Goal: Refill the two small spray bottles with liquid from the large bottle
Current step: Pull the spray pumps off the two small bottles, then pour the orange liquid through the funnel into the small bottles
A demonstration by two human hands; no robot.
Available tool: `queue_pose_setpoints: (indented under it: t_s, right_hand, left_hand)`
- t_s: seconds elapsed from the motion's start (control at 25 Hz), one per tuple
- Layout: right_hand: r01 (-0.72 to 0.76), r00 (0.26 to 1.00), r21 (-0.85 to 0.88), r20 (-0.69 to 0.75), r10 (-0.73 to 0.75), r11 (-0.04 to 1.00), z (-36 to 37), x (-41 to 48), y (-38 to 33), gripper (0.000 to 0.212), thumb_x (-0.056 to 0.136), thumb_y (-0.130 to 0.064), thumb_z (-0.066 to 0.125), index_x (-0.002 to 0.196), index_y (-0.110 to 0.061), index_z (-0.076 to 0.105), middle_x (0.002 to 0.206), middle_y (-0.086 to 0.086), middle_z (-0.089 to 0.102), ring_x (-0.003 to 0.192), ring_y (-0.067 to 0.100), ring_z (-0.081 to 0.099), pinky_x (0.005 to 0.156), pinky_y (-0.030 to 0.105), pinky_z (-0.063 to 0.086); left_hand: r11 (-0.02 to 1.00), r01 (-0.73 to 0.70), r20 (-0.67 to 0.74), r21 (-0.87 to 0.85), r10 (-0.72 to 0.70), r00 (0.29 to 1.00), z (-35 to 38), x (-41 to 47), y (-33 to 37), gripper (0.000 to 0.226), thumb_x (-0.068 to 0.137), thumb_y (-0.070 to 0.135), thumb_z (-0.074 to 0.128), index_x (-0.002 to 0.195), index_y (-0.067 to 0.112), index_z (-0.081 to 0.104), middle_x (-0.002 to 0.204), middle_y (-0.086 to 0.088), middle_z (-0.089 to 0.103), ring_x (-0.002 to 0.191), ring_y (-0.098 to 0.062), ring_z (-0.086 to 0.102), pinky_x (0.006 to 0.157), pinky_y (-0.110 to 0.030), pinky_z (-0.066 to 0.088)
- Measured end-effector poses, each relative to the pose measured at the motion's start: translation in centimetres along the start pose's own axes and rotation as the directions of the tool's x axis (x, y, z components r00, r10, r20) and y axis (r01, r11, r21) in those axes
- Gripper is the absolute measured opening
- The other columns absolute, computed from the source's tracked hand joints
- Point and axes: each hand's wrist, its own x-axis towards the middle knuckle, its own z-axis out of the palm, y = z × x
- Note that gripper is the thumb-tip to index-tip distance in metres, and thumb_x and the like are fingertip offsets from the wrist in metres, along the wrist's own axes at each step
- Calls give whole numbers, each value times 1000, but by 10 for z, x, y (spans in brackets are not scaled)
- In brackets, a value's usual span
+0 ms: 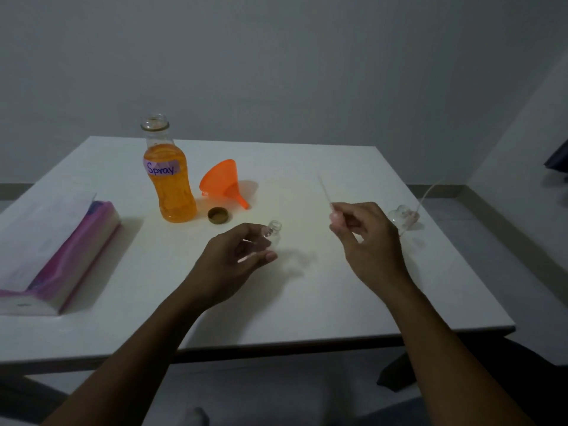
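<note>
The large bottle [167, 176], uncapped and holding orange liquid, stands at the back left with a "Spray" label. Its brown cap [218, 215] lies beside it, and an orange funnel [224, 182] lies on its side to the right. My left hand [236, 256] grips a small clear spray bottle [272, 230], tilted, its neck open. My right hand [365, 235] pinches that bottle's pink spray head [335, 217], whose thin dip tube [324, 189] points up and away. A second small clear bottle [402, 218] lies behind my right hand, with its own tube sticking up.
The white table [307, 302] carries a pink and white tissue pack [58, 250] near its left edge. A grey wall stands behind it, and the table's right edge drops off to the floor.
</note>
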Motion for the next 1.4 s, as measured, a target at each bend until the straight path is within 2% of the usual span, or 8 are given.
queue_pose_setpoints:
  t_s: [0.2, 0.44, 0.68, 0.84, 1.0, 1.2, 1.32, 1.4]
  right_hand:
    - [-131, 980, 43, -143, 136, 990, 28, 12, 16, 19, 89, -20, 72, 107, -16, 75, 100, -4, 71, 77, 3, 68, 62, 7, 51]
    - [-168, 981, -25, -106, 165, 985, 47, 19, 38, 19, 88, -22, 72, 105, -17, 65, 86, -5, 71, 71, 0, 68, 56, 7, 52]
    - [-203, 977, -40, -74, 200, 978, 45, 22, 47, 31, 89, -25, 71, 116, -20, 57, 82, -8, 68, 70, 1, 67, 57, 9, 51]
    - [-231, 973, -30, -28, 230, 973, 37, 17, 47, 45, 84, -34, 76, 122, -25, 54, 93, -5, 67, 79, 8, 66, 66, 21, 56]
    - [-268, 963, -52, -24, 267, 962, 18, -8, 37, 38, 86, -14, 71, 122, -20, 58, 97, -1, 65, 77, 6, 61, 67, 21, 55]
    - [-12, 996, -43, -88, 8, 999, -6, -41, 2, 29, 83, -1, 69, 106, -19, 68, 86, -9, 65, 75, 7, 61, 60, 14, 52]
    - [176, 984, -8, -24, -176, 984, 9, -59, -26, 26, 82, 1, 70, 103, -14, 70, 90, -4, 68, 77, 7, 62, 65, 15, 53]
    - [228, 972, 30, 58, -230, 973, 33, -64, -44, 24, 84, 1, 68, 104, -12, 70, 95, -2, 71, 83, 4, 64, 72, 11, 53]
  left_hand:
    - [999, -25, -64, -25, 23, 998, 29, 13, 7, 41, 79, 38, 72, 117, 27, 60, 107, 19, 64, 96, 0, 62, 81, -16, 52]
    - [996, -13, -49, -85, 9, 999, 52, 28, 9, 44, 79, 33, 74, 120, 26, 59, 107, 17, 63, 93, -1, 62, 77, -12, 52]
    - [1000, -17, -55, -12, 17, 998, 57, 33, -2, 46, 77, 37, 76, 117, 24, 60, 103, 15, 66, 92, -2, 63, 79, -14, 52]
    - [999, 33, 19, 17, -33, 999, 52, 29, -5, 60, 70, 40, 82, 122, 30, 55, 101, 30, 55, 95, 21, 53, 77, 0, 41]
    - [994, 101, 38, 41, -103, 994, 40, 12, -9, 75, 68, 39, 84, 133, 33, 47, 126, 18, 55, 100, 14, 52, 80, -1, 40]
    - [954, 153, 44, 260, -170, 985, -1, -25, -4, 58, 83, 39, 70, 135, 35, 44, 141, 10, 46, 113, -5, 48, 88, -21, 44]
    - [956, 139, -166, 257, -98, 981, -38, -34, -9, 45, 87, 33, 65, 130, 28, 52, 131, 4, 57, 106, -7, 56, 80, -19, 45]
    - [968, 187, -364, 165, -117, 924, -61, -30, -17, 40, 89, 29, 64, 127, 22, 55, 122, 0, 64, 102, -11, 60, 80, -24, 48]
